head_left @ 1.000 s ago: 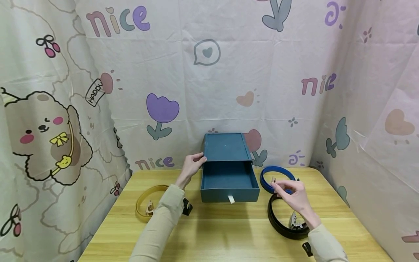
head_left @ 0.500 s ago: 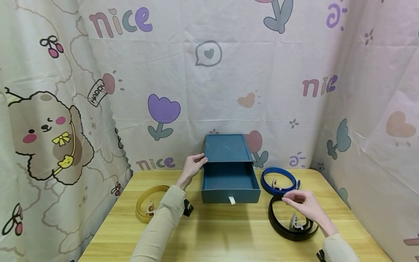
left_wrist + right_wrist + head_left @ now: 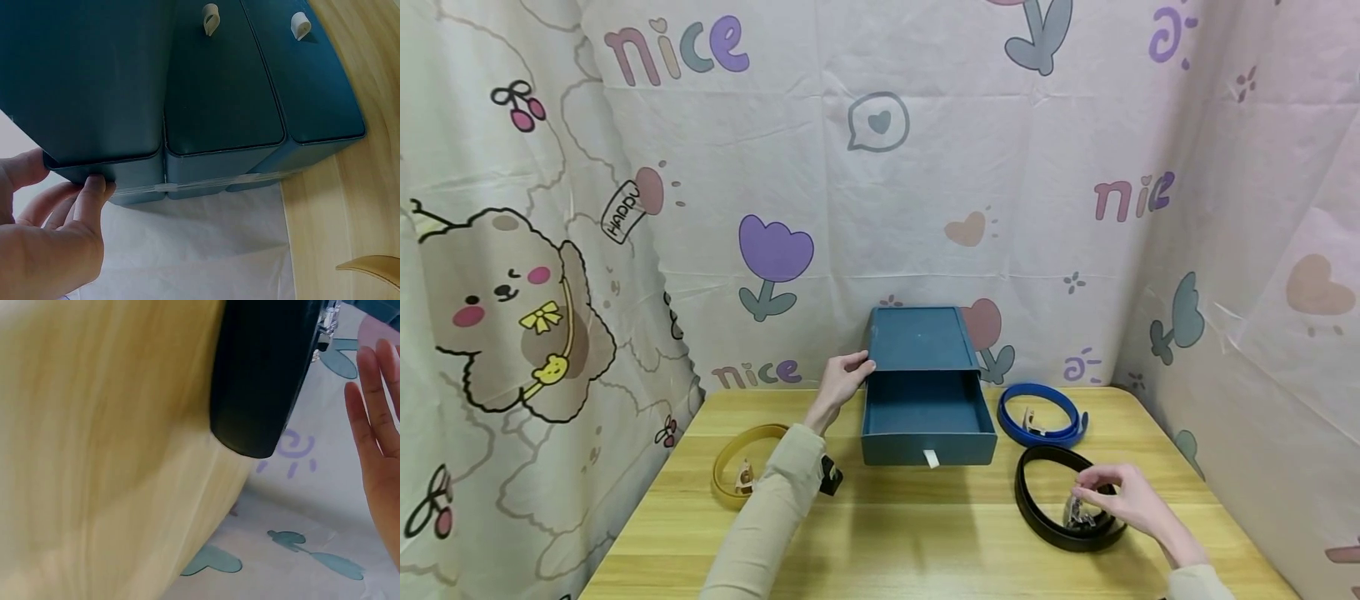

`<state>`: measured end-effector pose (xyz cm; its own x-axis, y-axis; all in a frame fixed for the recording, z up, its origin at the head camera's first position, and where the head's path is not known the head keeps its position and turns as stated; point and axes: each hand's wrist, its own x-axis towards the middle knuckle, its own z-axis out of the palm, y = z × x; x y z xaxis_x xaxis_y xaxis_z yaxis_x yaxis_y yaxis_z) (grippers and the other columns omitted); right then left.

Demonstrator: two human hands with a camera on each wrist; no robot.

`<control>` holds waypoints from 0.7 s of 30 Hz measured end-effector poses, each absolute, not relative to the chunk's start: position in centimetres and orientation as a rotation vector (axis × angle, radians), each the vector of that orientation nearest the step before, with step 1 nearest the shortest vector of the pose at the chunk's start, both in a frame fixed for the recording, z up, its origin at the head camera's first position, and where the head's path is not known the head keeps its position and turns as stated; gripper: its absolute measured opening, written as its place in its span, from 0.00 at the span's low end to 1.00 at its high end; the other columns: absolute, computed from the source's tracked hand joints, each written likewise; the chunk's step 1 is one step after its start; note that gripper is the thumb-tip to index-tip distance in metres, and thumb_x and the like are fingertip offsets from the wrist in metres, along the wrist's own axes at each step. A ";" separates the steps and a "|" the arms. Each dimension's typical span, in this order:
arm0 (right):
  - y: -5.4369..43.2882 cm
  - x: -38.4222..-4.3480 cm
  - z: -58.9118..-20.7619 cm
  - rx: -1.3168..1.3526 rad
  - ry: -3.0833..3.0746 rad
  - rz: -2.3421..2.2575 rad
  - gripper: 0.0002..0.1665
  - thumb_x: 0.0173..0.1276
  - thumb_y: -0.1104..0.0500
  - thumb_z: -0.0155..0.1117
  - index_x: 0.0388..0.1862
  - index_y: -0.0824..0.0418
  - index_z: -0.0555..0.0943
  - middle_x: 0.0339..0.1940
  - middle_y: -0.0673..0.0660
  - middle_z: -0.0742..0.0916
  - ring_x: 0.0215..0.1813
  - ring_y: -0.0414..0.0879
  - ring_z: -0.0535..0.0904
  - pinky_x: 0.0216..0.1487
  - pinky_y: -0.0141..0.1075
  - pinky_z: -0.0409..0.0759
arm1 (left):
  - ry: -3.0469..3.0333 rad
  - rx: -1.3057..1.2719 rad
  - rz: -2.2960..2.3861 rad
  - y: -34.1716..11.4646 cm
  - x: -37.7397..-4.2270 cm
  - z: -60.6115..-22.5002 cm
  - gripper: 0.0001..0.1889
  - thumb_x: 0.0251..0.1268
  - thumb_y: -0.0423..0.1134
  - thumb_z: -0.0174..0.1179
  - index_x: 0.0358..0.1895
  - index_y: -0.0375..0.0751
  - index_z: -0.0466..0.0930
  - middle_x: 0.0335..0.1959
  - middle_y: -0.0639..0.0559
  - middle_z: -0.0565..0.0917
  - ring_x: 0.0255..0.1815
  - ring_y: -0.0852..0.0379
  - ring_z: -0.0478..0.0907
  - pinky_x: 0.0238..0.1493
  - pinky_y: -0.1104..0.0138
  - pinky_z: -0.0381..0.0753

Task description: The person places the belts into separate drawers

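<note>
A dark teal drawer cabinet (image 3: 920,340) stands at the back of the table. Its top drawer (image 3: 891,448), with a white pull tab, is pulled out and bare inside. My left hand (image 3: 838,385) grips the cabinet's upper left front edge, thumb on top and fingertips against the side (image 3: 134,170). At the right lies a coiled black belt (image 3: 1028,508) with a silver buckle (image 3: 1078,517). Just over the buckle is my right hand (image 3: 1123,497), holding nothing. The right wrist view shows its fingers (image 3: 376,403) nearly straight, apart from the black belt (image 3: 259,381).
A coiled blue belt (image 3: 1009,423) lies behind the black one. Left of the cabinet is a coiled yellow belt (image 3: 722,471), partly hidden by my left sleeve (image 3: 760,521). Two more drawer fronts (image 3: 219,87) show below the top drawer. Patterned curtains (image 3: 880,217) enclose the table.
My right hand has moved from beside the blue belt toward the front right, down over the black belt's buckle. The left hand, cabinet and belts stay in place.
</note>
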<state>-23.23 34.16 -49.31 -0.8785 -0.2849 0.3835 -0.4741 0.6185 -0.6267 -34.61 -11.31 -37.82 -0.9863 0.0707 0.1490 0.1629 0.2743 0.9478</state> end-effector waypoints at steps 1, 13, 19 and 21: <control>34.3 -23.2 -49.4 0.633 -2.601 1.101 0.05 0.60 0.65 0.74 0.34 0.62 0.87 0.27 0.47 0.89 0.33 0.27 0.80 0.33 0.30 0.79 | -2.446 -0.225 -1.830 -11.3 -34.5 -37.8 0.24 0.75 0.38 0.57 0.70 0.32 0.72 0.68 0.34 0.77 0.66 0.39 0.77 0.68 0.50 0.76; 35.9 -22.7 -50.9 0.679 -2.688 1.028 0.09 0.55 0.60 0.79 0.33 0.59 0.88 0.30 0.48 0.91 0.37 0.26 0.80 0.37 0.31 0.80 | -2.444 -0.227 -1.841 -11.3 -34.6 -37.8 0.25 0.75 0.38 0.56 0.70 0.32 0.71 0.68 0.34 0.76 0.67 0.40 0.77 0.69 0.50 0.75; 35.9 -22.9 -51.6 0.781 -2.707 1.039 0.12 0.56 0.61 0.78 0.37 0.66 0.87 0.29 0.46 0.90 0.35 0.26 0.79 0.34 0.32 0.80 | -2.443 -0.224 -1.848 -11.3 -34.7 -37.8 0.25 0.75 0.38 0.56 0.71 0.32 0.71 0.68 0.34 0.76 0.67 0.40 0.77 0.69 0.50 0.75; 35.9 -23.0 -51.8 0.851 -2.670 1.051 0.16 0.55 0.63 0.78 0.39 0.71 0.86 0.28 0.46 0.90 0.35 0.26 0.80 0.33 0.32 0.80 | -2.447 -0.225 -1.837 -11.4 -34.7 -37.8 0.25 0.75 0.38 0.56 0.70 0.32 0.71 0.68 0.34 0.77 0.67 0.40 0.77 0.68 0.50 0.76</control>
<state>-23.05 35.90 -51.83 -0.8281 -0.4526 0.3308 -0.5566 0.5937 -0.5812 -34.73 -11.35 -37.84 -0.9866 0.0728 0.1460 0.1605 0.2732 0.9485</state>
